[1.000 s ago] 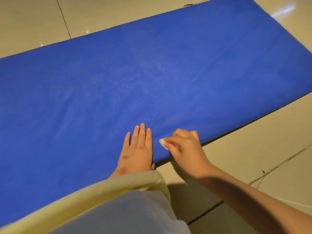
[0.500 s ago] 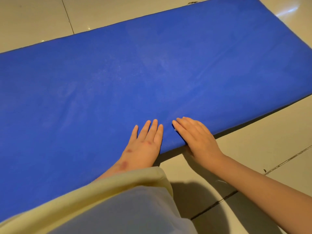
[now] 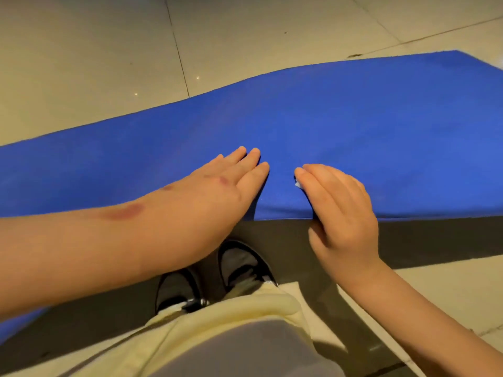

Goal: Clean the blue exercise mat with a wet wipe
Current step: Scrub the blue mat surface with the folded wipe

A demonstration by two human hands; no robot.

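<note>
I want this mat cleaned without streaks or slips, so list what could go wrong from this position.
1. Only a sliver of the wet wipe shows under the right hand; bunched like that, it may leave patches unwiped.
2. The left hand and the right both press near the front edge of the blue mat, which could slide on the glossy tile floor.
3. The shoes stand close to that edge and might dirty it.

The left hand (image 3: 217,191) lies flat on the near edge of the blue mat (image 3: 381,131), fingers straight. Just beside it, the right hand (image 3: 340,213) presses a scrap of white wet wipe (image 3: 298,184) under its fingertips. Two dark shoes (image 3: 236,263) stand on the tiled floor (image 3: 81,63) below.
</note>
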